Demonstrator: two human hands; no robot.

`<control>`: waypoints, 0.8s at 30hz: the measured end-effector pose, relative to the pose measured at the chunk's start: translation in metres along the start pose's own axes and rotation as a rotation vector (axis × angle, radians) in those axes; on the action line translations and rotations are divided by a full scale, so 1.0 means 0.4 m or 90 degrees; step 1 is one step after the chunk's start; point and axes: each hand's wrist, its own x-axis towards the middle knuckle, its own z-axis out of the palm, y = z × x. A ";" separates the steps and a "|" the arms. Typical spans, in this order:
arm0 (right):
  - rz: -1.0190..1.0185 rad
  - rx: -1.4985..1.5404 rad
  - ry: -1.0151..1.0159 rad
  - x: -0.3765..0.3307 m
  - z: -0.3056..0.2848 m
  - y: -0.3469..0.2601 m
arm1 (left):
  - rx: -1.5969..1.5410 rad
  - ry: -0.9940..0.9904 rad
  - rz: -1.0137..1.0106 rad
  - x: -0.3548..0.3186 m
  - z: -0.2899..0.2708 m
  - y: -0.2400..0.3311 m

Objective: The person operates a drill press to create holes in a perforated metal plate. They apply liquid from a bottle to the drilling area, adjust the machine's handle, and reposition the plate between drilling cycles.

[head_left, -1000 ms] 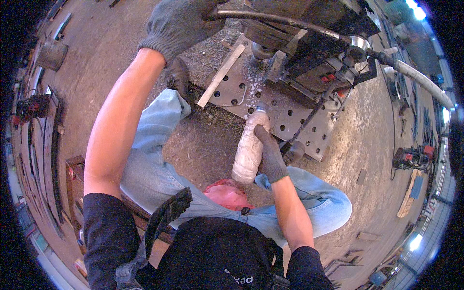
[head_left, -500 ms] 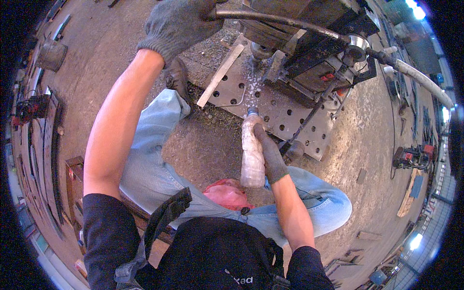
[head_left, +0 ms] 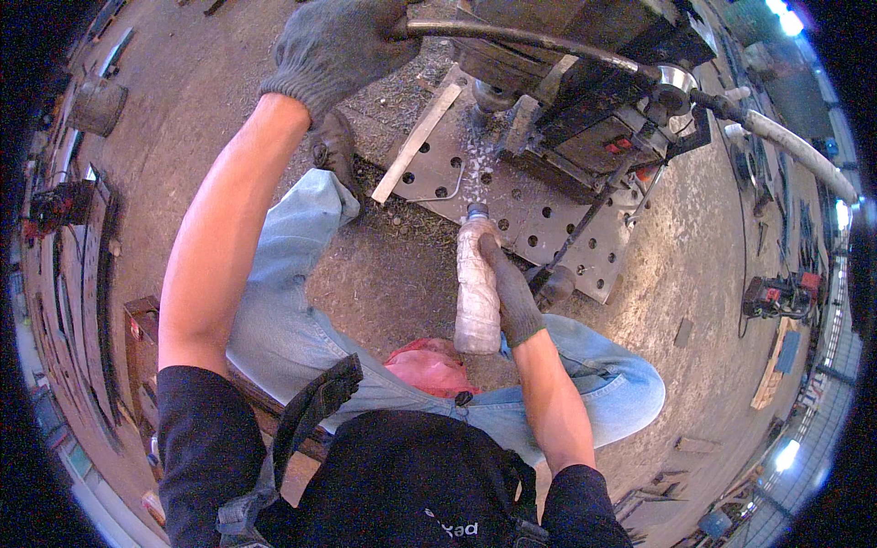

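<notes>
1. Grey knit gloves cover both your hands. Your right hand [head_left: 513,297] is clamped around a cloudy plastic bottle [head_left: 477,283], fingers wrapped along its right side.
2. You hold that bottle nearly upright over your lap, its blue-capped neck pointing away from you at the perforated steel plate [head_left: 512,205], with a thin stream of liquid [head_left: 475,169] reaching from the neck toward the drill spindle [head_left: 489,96].
3. Your left hand [head_left: 338,46] is raised, fingers closed around the end of the long dark feed lever [head_left: 548,41] that runs across the top of the drill machine [head_left: 603,82].
4. A pale flat metal bar [head_left: 416,142] lies slantwise on the plate's left part, just beside the spindle, with shavings scattered around it.
5. A red cloth [head_left: 425,365] rests on your jeans, just below the bottle's base.
6. Dirt floor [head_left: 201,100] surrounds the machine, with tools and scrap well apart at the edges.
</notes>
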 end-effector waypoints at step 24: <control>0.003 -0.014 0.008 -0.004 0.012 -0.001 | -0.014 0.015 0.013 -0.005 0.003 -0.002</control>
